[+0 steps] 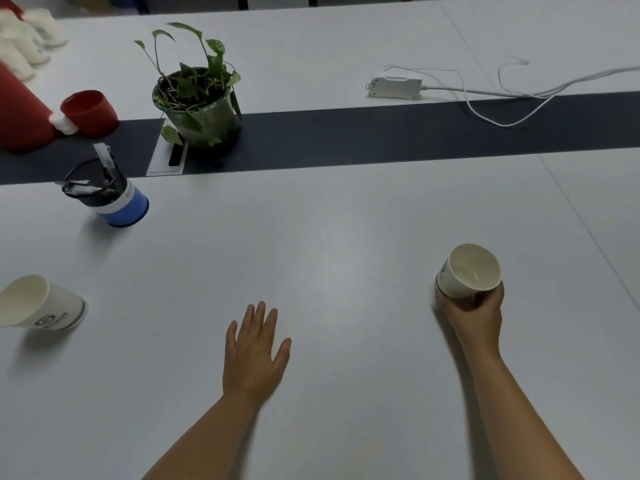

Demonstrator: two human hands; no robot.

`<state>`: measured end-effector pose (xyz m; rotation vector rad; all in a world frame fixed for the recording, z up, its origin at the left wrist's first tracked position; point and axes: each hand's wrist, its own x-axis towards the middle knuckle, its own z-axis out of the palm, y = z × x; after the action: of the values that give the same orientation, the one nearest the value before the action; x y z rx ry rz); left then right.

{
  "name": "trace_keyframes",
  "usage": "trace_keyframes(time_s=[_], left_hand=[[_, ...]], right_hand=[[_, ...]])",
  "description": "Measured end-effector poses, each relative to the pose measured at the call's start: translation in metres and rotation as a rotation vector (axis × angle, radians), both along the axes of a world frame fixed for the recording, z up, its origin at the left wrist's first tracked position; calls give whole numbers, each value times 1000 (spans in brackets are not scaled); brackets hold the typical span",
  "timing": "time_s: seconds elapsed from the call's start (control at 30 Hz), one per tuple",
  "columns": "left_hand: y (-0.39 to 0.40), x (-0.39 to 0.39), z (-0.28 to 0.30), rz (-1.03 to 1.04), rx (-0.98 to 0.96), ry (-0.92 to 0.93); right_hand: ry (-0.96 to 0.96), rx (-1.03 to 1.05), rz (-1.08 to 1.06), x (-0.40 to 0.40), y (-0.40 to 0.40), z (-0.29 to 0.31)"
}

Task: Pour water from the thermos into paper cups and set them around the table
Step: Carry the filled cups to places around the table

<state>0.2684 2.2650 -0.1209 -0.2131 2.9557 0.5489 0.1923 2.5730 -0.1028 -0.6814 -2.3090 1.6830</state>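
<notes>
here the right hand [474, 317] sits at the lower right of the frame, its fingers and thumb curled round the lower part of a white paper cup [467, 271]. the cup stands on the pale bench [329, 254], directly above the hand in the picture, with its open mouth tipped toward the camera so the cream inside shows; whether there is water in it cannot be told. dark print runs down its left wall, too small to read.

the left hand [252, 355] lies near the bottom centre, palm down, fingers straight and slightly spread, holding nothing. it is well apart from both cups: the held cup is off to its right, and a second paper cup [38, 308] stands at the far left edge of the frame, bearing a dark logo near its base.

in the upper left, a red container [20, 112] is cut off by the frame edge, and a red cup [90, 112] stands just to its right on the dark strip [381, 133] that crosses the bench. a potted plant [197, 102] stands on the same strip, right of the red cup, with a cable hatch [166, 157] at its foot. below these, a blue and black holder [110, 195] with pens stands on the pale surface. at the upper right lies a white power adapter [394, 87] with its white cable [502, 95] trailing to the right edge.
</notes>
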Motion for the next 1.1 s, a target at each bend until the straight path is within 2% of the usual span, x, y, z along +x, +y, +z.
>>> trace_keyframes(time_s=[0.1,0.23,0.4,0.53,0.73,0.87,1.0,1.1], left_hand=[[1,3,4,42,124,61],[6,43,18,226,375,158],[1,147,43,419,560,206],[-22,235,67,784,733,323],[-38,362,80,1357,740,594],[-43,450,74,1664,728,733],[-43,557,65,1832,754,813],[-45,628,63,1954,728,850]], right_hand=[[-42,26,20,27,-7,0],[-123,140,114,74,-28,4],[-147,81,571,118,-78,22],[-114,17,1015,161,-143,41],[-88,29,1550,247,-229,68],[-91,7,1718,316,-275,81],[-34,19,1843,402,-324,82],[-101,37,1915,469,-353,60]])
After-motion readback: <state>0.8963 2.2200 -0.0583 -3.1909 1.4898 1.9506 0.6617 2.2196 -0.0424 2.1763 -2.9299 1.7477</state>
